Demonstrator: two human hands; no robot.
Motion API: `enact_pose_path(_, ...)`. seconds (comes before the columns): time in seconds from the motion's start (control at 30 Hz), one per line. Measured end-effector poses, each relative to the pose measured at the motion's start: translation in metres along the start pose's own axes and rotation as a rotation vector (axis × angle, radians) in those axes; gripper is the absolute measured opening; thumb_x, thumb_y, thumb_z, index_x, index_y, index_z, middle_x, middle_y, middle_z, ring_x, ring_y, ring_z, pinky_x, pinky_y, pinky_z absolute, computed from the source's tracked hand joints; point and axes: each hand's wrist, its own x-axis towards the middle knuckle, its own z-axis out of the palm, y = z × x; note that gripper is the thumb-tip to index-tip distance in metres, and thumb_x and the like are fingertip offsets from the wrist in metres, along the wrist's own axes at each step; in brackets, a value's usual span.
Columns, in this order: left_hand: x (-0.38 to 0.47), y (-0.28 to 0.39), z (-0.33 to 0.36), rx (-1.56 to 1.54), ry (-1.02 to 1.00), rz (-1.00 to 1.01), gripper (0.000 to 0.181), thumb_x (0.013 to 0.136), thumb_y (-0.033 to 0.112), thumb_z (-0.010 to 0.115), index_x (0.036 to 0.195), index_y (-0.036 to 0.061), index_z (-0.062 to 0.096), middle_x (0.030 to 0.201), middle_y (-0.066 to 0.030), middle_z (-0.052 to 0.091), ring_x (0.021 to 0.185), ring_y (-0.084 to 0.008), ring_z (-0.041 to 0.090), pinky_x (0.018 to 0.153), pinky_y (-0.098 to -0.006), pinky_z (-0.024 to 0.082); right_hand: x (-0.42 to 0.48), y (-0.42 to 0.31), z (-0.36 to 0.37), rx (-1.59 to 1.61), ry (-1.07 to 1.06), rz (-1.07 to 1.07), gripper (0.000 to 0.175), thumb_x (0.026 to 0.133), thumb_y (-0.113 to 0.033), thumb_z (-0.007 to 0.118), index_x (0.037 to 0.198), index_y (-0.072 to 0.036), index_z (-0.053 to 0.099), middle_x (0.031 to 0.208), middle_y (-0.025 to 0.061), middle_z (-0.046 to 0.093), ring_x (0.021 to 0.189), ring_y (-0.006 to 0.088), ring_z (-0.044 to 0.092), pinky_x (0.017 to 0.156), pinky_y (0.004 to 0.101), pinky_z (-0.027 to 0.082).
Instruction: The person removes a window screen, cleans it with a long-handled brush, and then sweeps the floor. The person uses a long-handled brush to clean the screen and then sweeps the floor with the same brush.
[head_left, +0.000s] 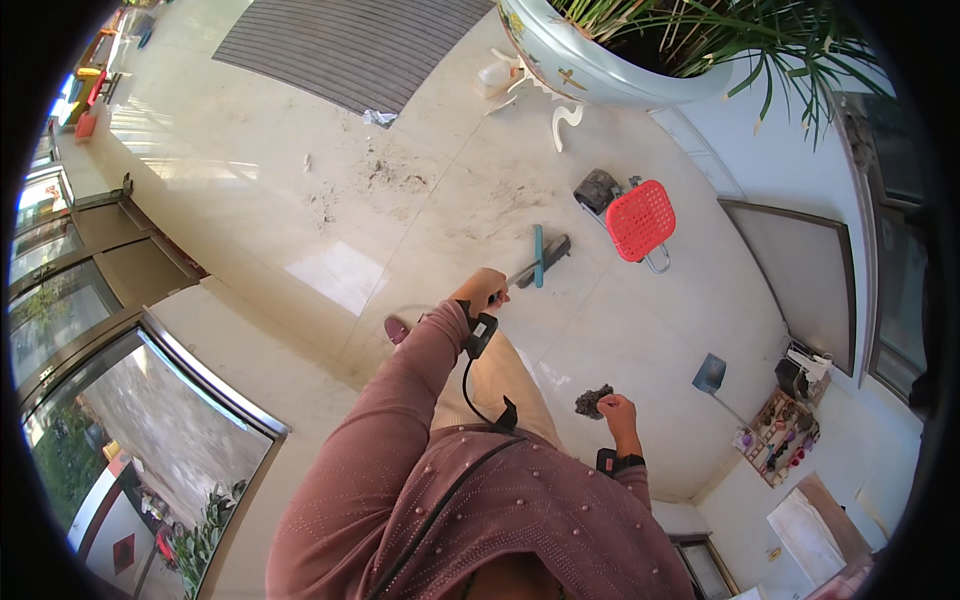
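My left hand (484, 287) grips the handle of a broom (538, 256). The broom has a teal bar and a dark bristle part that rests on the pale tiled floor (450, 225). Off to the right, my right hand (618, 414) pinches a dark grey, fuzzy clump (592, 401) in its fingertips, above the floor. Loose brown dirt (382, 174) lies scattered on the tiles beyond the broom. A long-handled blue dustpan (709, 373) is farther right, apart from both hands.
A red-seated stool (641, 220) with metal legs stands beside a dark cylindrical block (596, 190). Ahead are a large planter (600, 71) on a white stand and a ribbed grey mat (345, 45). Shoes fill a rack (780, 439) at right. Glass doors (165, 420) line the left.
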Motion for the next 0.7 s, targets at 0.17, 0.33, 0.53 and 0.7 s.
enact_pose_path(0.17,-0.016,0.076,-0.037,-0.176,0.206,0.084,0.027,0.085,-0.006,0.050,0.107,0.0084,0.045,0.084,-0.0192,0.058,0.052,-0.0102,0.047,0.042,-0.0203,0.041,0.031,-0.015,-0.017,-0.015,-0.050,-0.035,0.015,0.073,-0.012,0.069,0.083,-0.001,0.066,0.074,0.0046,0.065,0.067,0.0119,0.059,0.062,0.0259,0.047)
enact_pose_path(0.33,-0.093,0.083,-0.123,-0.462,0.178,0.188,0.022,0.090,0.001,0.051,0.105,0.0156,0.044,0.085,-0.0156,0.056,0.053,-0.0072,0.046,0.040,-0.0183,0.039,0.063,-0.043,-0.017,0.047,-0.130,-0.030,0.013,0.074,-0.007,0.068,0.084,0.000,0.065,0.077,0.0032,0.064,0.069,0.0104,0.058,0.064,0.0242,0.046)
enact_pose_path(0.53,-0.161,0.073,-0.172,-0.515,0.286,0.364,0.013,0.089,-0.001,0.047,0.097,0.0089,0.044,0.080,-0.0084,0.054,0.053,-0.0058,0.045,0.041,-0.0178,0.037,0.081,-0.066,-0.007,-0.015,-0.167,-0.095,0.015,0.073,-0.008,0.069,0.086,-0.001,0.065,0.077,0.0030,0.064,0.069,0.0104,0.058,0.064,0.0241,0.046)
enact_pose_path(0.7,-0.178,0.033,-0.124,-0.431,0.250,0.465,0.020,0.090,0.000,0.043,0.108,0.0084,0.043,0.079,-0.0054,0.053,0.054,-0.0056,0.043,0.044,-0.0182,0.038,0.075,-0.070,0.009,0.028,-0.137,-0.115,0.016,0.072,-0.013,0.069,0.083,-0.002,0.066,0.076,0.0045,0.066,0.070,0.0126,0.060,0.064,0.0266,0.048)
